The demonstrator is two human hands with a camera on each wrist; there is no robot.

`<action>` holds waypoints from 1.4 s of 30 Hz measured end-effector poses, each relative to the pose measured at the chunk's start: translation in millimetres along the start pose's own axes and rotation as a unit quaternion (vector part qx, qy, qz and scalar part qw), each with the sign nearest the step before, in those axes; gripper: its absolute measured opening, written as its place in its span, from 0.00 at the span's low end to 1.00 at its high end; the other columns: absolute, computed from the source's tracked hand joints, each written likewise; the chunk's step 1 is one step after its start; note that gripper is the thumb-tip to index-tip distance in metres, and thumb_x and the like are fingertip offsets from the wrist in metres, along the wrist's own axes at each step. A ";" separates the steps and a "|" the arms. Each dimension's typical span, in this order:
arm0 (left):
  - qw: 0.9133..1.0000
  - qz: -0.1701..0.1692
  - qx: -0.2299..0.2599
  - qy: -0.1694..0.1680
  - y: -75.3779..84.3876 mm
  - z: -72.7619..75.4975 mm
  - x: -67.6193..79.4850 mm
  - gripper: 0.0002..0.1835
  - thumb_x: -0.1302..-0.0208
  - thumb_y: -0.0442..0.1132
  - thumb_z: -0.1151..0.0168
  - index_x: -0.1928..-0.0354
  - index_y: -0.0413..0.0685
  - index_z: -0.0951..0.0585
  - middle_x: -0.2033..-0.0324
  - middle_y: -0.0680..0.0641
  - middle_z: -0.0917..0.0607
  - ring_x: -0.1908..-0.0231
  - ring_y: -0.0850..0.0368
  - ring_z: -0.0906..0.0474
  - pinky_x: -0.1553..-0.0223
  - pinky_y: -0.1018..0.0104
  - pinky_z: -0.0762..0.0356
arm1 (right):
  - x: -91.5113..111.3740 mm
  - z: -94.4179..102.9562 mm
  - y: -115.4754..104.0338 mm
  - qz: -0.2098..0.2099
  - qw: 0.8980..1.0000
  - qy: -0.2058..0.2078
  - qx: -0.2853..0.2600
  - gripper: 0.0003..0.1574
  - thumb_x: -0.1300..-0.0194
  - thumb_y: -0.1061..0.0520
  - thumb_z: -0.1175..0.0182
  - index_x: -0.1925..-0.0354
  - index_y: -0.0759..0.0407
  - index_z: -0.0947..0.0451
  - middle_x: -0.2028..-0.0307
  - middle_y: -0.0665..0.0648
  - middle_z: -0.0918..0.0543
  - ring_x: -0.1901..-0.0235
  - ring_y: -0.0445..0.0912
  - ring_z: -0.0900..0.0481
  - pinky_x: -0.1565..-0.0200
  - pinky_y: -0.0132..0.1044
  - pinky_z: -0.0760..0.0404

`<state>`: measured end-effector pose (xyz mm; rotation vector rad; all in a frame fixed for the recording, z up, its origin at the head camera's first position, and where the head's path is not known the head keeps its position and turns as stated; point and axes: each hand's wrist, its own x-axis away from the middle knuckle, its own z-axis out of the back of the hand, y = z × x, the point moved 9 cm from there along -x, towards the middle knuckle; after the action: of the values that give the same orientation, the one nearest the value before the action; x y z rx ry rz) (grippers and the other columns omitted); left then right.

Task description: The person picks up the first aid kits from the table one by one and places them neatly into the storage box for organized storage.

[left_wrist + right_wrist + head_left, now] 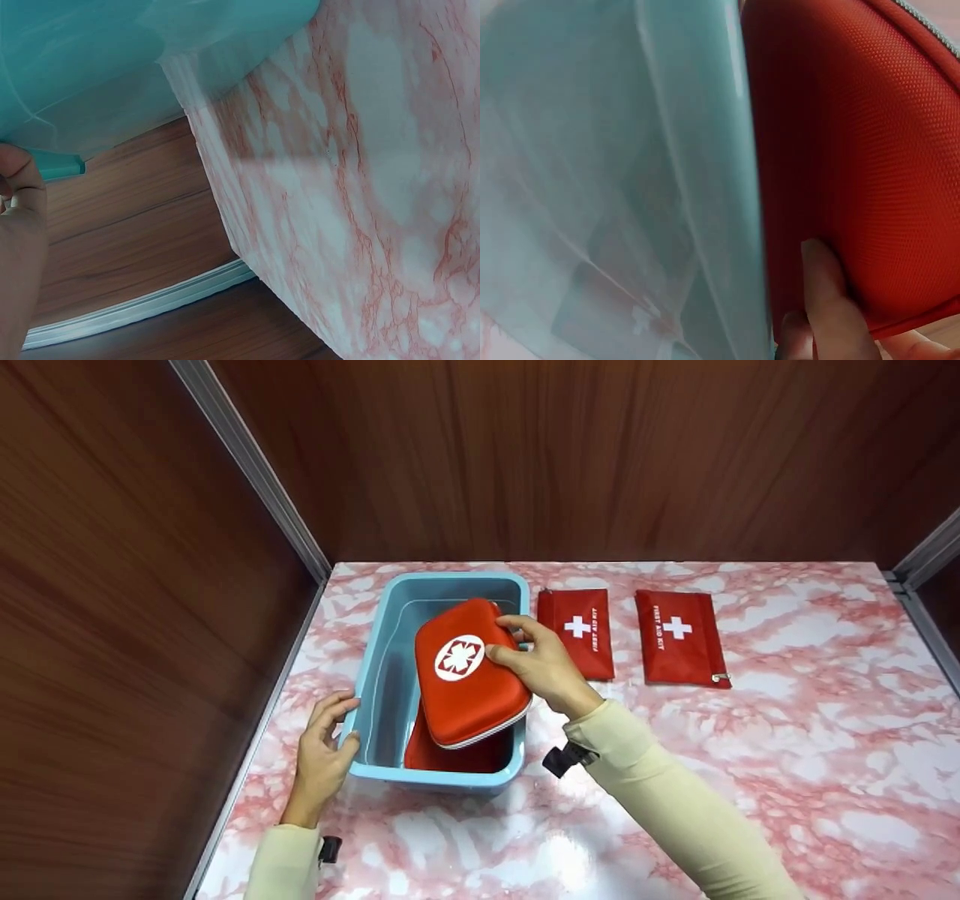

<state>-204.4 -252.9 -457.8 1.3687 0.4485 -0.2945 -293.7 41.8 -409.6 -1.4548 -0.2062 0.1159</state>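
A red zippered first aid case (pixel 465 690) with a white oval emblem is tilted over the light blue plastic bin (pixel 441 774). My right hand (pixel 544 664) grips its right edge, thumb on top near the emblem. Seen from the right wrist, fingers (pixel 829 300) press the underside of the case (pixel 855 165), just beside the bin's rim (pixel 739 187). My left hand (pixel 322 750) holds the bin's left rim between thumb and fingers. Below the case, another red item (pixel 420 750) lies in the bin, mostly hidden.
Two flat red first aid pouches (pixel 596 656) (pixel 682 637) lie to the right of the bin on the pink-and-white marbled table (pixel 810 750). Wood-grain panels (pixel 525 457) enclose the table at the back and left.
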 end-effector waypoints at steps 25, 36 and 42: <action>1.000 -0.007 0.017 -0.002 -0.4 -2.8 -2.3 0.25 0.52 0.09 0.53 0.48 0.17 0.26 0.43 0.28 0.29 0.41 0.57 0.31 0.44 0.73 0.33 | -6.5 8.6 9.7 -0.031 0.999 -0.007 -0.021 0.29 0.33 0.62 0.42 0.34 0.64 0.29 0.39 0.70 0.34 0.51 0.60 0.21 0.66 0.47 0.15; 1.000 -0.012 0.025 -0.001 0.7 -2.2 -1.3 0.25 0.53 0.09 0.53 0.49 0.16 0.26 0.43 0.29 0.29 0.42 0.57 0.31 0.44 0.73 0.32 | -7.2 13.5 12.7 -0.031 0.999 -0.002 -0.037 0.29 0.33 0.63 0.42 0.34 0.64 0.29 0.44 0.68 0.33 0.61 0.51 0.21 0.70 0.44 0.15; 0.999 0.003 0.032 0.004 -1.3 -0.4 0.5 0.24 0.53 0.09 0.53 0.49 0.16 0.26 0.44 0.31 0.29 0.43 0.57 0.30 0.45 0.73 0.32 | -6.9 19.8 14.8 -0.031 0.998 0.003 -0.049 0.30 0.34 0.63 0.42 0.35 0.64 0.29 0.42 0.70 0.33 0.60 0.54 0.22 0.69 0.46 0.14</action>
<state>-204.6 -252.7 -459.2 1.4333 0.4454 -0.3000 -303.9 61.4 -422.7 -1.5439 -0.2543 0.0515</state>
